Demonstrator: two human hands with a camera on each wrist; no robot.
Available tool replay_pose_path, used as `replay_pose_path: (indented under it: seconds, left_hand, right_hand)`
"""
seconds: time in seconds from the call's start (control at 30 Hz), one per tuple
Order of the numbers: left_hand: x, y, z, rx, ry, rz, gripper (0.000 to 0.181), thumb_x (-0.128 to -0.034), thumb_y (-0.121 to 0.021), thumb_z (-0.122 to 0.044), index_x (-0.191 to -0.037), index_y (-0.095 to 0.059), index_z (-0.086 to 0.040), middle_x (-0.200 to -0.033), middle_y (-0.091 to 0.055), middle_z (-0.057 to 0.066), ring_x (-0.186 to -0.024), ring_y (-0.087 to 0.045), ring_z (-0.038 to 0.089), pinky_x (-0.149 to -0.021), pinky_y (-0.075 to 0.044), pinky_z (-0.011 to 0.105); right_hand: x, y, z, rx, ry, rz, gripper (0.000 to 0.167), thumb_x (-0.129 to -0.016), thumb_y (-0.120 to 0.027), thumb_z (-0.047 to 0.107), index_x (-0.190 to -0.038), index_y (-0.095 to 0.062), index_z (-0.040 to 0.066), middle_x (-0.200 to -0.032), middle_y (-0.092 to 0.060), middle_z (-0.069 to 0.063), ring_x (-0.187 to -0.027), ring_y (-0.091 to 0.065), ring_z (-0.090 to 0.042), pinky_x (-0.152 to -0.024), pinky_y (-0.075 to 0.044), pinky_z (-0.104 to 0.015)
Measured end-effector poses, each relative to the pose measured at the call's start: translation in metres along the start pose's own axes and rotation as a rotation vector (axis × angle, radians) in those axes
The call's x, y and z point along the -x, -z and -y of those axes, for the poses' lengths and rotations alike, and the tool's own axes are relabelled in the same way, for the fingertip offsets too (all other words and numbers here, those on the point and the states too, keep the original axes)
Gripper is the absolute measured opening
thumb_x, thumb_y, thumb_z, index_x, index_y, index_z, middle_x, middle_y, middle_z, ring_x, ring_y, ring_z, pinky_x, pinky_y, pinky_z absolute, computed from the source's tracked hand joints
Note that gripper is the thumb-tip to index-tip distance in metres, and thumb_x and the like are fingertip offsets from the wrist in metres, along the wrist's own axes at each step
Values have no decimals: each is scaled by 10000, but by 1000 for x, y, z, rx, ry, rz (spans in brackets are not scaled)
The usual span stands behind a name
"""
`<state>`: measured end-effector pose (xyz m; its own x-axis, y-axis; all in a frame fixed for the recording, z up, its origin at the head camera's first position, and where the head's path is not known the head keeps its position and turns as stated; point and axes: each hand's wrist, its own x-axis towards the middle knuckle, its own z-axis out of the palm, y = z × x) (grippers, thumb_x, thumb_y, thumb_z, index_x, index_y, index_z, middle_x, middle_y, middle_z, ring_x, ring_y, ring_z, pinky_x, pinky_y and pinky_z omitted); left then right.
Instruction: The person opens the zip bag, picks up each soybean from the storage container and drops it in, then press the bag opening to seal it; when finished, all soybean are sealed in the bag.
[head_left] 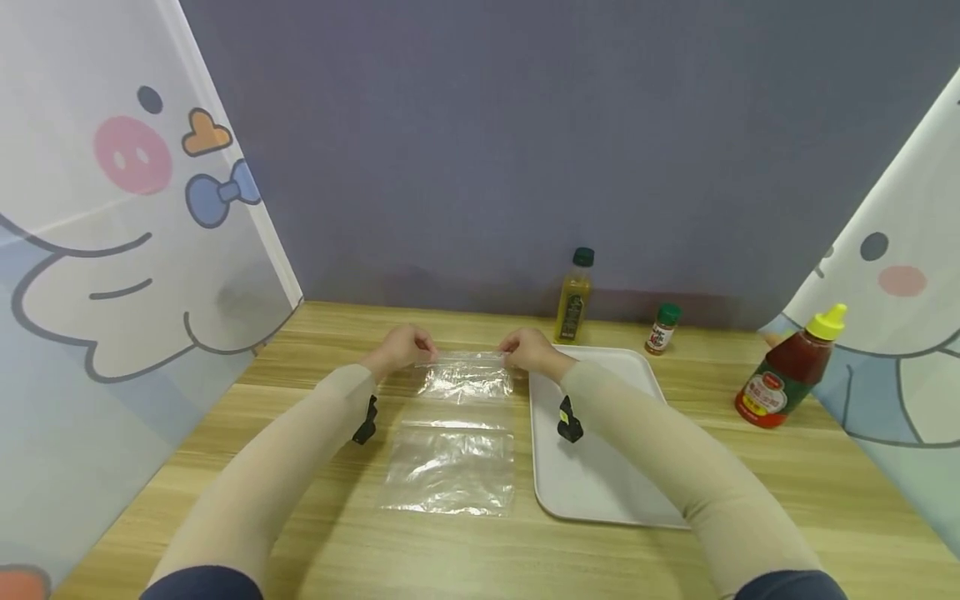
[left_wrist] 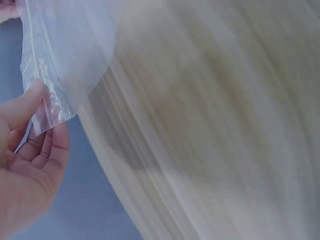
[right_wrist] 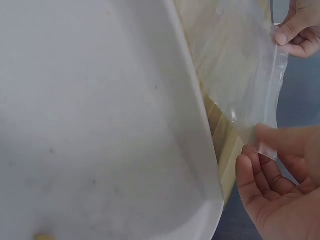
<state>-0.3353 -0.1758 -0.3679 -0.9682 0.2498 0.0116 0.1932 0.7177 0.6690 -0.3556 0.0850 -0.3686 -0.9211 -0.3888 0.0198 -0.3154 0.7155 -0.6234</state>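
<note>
A clear zip bag (head_left: 465, 379) is stretched between both hands above the table's far part. The left hand (head_left: 401, 348) pinches its left top corner; in the left wrist view the thumb of the left hand (left_wrist: 32, 160) lies on the film with fingers behind. At the right top corner the right hand (head_left: 534, 350) pinches the bag, and the right wrist view shows the right hand (right_wrist: 285, 185) with thumb and fingers on the zip edge of the bag (right_wrist: 255, 90). A second clear bag (head_left: 450, 471) lies flat on the wood, nearer the body.
A white tray (head_left: 600, 475) lies under the right forearm. Behind it stand an oil bottle (head_left: 573, 304) and a small green-capped jar (head_left: 662, 330). A red sauce bottle with a yellow cap (head_left: 783, 375) stands at the right of the wooden table (head_left: 322, 517). A grey partition (head_left: 480, 167) rises behind.
</note>
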Motion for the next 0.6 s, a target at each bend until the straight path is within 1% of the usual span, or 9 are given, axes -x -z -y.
replay_pose_path:
  seconds: [0.1, 0.2, 0.33, 0.47, 0.6]
  left_hand:
    - [4, 0, -6, -9, -19, -21, 45, -860, -696, -42, -890, -703, -9, -884, -690, 98, -800, -612, 181, -756, -553, 283]
    - [7, 0, -11, -11, -27, -40, 37, -858, -690, -32, -891, -699, -18, -854, -677, 83, -780, -605, 177, -728, -543, 262]
    - [13, 0, -19, -21, -23, -73, 33, -855, -695, -46, -888, -698, -44, -862, -677, 73, -792, -608, 185, -743, -544, 268]
    - [20, -1, -27, -33, -46, -110, 31, -856, -694, -47, -886, -699, -48, -871, -681, 70, -805, -610, 185, -768, -547, 287]
    - [27, -1, -31, -43, -88, -151, 22, -851, -702, -33, -857, -702, -55, -840, -683, 66, -777, -607, 169, -752, -544, 286]
  right_hand:
    - [3, 1, 3, -31, 1, -20, 168, -853, -708, 104, -989, -747, 14, -986, -744, -114, -887, -648, -185, -801, -538, -288]
    - [4, 2, 8, -73, 4, -25, 184, -886, -692, 173, -984, -751, 29, -1022, -743, -107, -945, -656, -202, -843, -538, -315]
    - [4, 3, 15, -119, -8, -14, 215, -914, -661, 201, -1017, -750, 34, -1065, -733, -116, -978, -660, -221, -849, -541, -324]
    - [7, 7, 19, -134, -15, 10, 253, -926, -646, 222, -1056, -741, 27, -1115, -717, -131, -998, -658, -234, -846, -548, -324]
    - [12, 11, 24, -148, -3, 39, 262, -934, -634, 215, -1066, -734, 13, -1141, -706, -144, -1008, -652, -229, -850, -552, -316]
